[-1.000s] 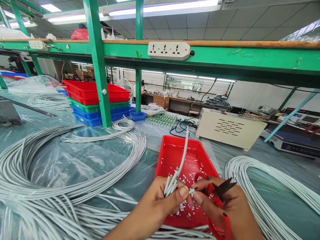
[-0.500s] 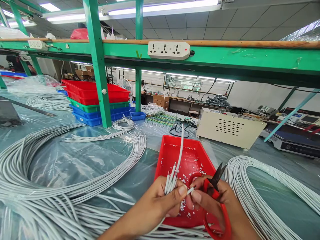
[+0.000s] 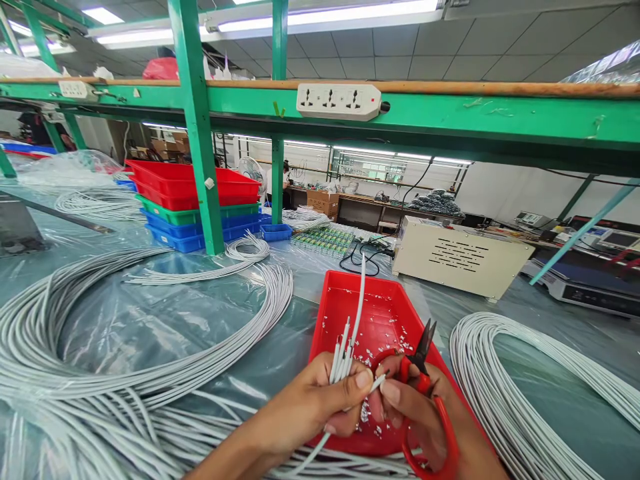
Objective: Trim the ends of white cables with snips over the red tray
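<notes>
Several white cables (image 3: 344, 357) stand up out of my left hand (image 3: 330, 400), which is closed around them; one reaches well above the rest. A single cable end (image 3: 379, 383) sticks out sideways between my left thumb and the fingertips of my right hand (image 3: 415, 407). Hooked over my right hand is a pair of red-handled scissors (image 3: 443, 427), its dark blades pointing up and away from the cable. Beneath both hands lies a red tray (image 3: 333, 293) scattered with small silvery scraps.
Coils of white cable lie at left (image 3: 250, 347) and right (image 3: 480, 347). Stacked trays (image 3: 195, 187) stand behind a green post (image 3: 196, 147). A beige metal box (image 3: 460, 257) sits beyond the red tray, beside green circuit boards (image 3: 325, 240). A green shelf beam (image 3: 450, 117) crosses above.
My right hand and the scissors have shifted slightly left, and the blades point more upright. My left hand still grips the cables, with the tall one leaning a little left.
</notes>
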{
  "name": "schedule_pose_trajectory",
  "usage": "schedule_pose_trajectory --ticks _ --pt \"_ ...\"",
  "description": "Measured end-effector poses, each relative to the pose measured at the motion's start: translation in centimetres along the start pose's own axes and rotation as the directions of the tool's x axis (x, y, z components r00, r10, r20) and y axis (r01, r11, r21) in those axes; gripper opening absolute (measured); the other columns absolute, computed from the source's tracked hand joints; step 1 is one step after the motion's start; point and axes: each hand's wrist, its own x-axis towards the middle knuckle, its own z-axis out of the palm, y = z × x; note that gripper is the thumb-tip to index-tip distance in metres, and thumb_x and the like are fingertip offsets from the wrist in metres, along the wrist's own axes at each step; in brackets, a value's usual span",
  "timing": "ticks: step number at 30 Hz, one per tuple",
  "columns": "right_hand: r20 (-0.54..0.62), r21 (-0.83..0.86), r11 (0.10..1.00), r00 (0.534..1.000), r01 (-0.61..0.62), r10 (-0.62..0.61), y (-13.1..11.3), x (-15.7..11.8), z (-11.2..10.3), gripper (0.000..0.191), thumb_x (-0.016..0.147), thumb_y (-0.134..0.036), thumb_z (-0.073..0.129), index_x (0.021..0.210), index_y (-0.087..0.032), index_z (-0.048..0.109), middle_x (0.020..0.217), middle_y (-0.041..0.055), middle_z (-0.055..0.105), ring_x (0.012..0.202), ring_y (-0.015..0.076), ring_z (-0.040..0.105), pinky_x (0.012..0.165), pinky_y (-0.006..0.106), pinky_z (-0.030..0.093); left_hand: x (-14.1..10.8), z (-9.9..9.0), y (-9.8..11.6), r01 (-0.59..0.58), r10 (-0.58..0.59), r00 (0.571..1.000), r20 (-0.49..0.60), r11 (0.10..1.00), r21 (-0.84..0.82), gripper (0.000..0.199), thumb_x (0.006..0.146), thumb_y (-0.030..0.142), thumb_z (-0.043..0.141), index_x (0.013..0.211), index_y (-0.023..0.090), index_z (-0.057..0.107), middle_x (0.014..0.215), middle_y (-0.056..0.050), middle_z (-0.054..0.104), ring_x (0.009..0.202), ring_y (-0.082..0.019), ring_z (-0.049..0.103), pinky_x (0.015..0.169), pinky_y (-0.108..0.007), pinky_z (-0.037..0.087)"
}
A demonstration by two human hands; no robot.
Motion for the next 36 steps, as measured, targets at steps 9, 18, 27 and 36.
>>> schedule_pose_trajectory --ticks 9,18,27,36 --pt "0.11 -0.011 1.0 0.994 0.018 -0.017 0.2 0.3 -0.4 0.027 0.065 -0.042 0.072 0.069 -0.017 0.063 0.053 -0.001 0.057 0.052 0.008 0.045 0.052 0.017 0.036 -0.2 -0.1 0.2 0.022 -0.022 1.0 0.013 1.0 -0.017 0.032 0.083 0.038 0.051 0.066 0.011 0.057 0.038 0.009 0.032 0.036 -0.005 0.018 0.041 -0.023 0.01" --pt "-0.01 -0.016 0.999 0.999 0.046 -0.047 0.0 -0.1 0.3 0.03 0.06 -0.045 0.074 0.064 -0.017 0.061 0.052 -0.0032 0.052 0.049 0.0072 0.045 0.051 0.018 0.035 -0.1 -0.1 -0.1 0.006 -0.006 1.0 0.013 1.0 0.008 0.032 0.084 0.037 0.049 0.066 0.012 0.059 0.039 0.009 0.032 0.037 -0.006 0.022 0.042 -0.023 0.014" --pt "0.057 0.027 0.999 0.998 0.018 -0.02 0.4 0.3 -0.3 0.021 0.067 -0.036 0.073 0.067 -0.017 0.062 0.052 -0.0038 0.051 0.053 0.0074 0.047 0.053 0.017 0.037 0.2 -0.5 -0.7 -0.005 0.005 1.0 0.023 1.0 0.0 0.031 0.084 0.037 0.051 0.07 0.012 0.063 0.042 0.006 0.04 0.034 -0.003 0.028 0.039 -0.019 0.019" --pt "0.047 -0.014 0.999 0.998 0.047 -0.047 1.1 0.7 -0.9 0.019 0.068 -0.034 0.072 0.069 -0.018 0.063 0.055 -0.0026 0.057 0.051 0.0066 0.047 0.052 0.017 0.037 0.1 -0.4 -0.9 -0.038 0.038 0.999 0.002 0.999 -0.017 0.027 0.081 0.035 0.055 0.072 0.011 0.065 0.044 0.004 0.048 0.034 -0.003 0.036 0.038 -0.016 0.023"
